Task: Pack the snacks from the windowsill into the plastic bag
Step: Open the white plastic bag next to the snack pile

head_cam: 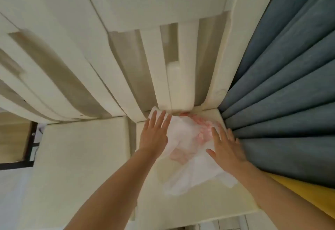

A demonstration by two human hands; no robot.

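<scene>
Tall cream padded panels (pixel 126 57) fill most of the view, rising from a cream windowsill (pixel 163 206). A blue-grey curtain (pixel 290 84) hangs in deep folds down the right side, with a strip of yellow fabric (pixel 311 193) below it. The plastic bag (pixel 188 139), thin, white and crumpled, lies on the sill in the corner where the panels meet the curtain. Pink patches show on it; it is unclear whether they are print or something inside. No snacks can be made out. Two bare forearms reach in from below. The left hand (pixel 154 135) lies flat on the bag's left edge, fingers straight and together. The right hand (pixel 226 150) lies flat on its right side, fingers spread, just beside the curtain.
</scene>
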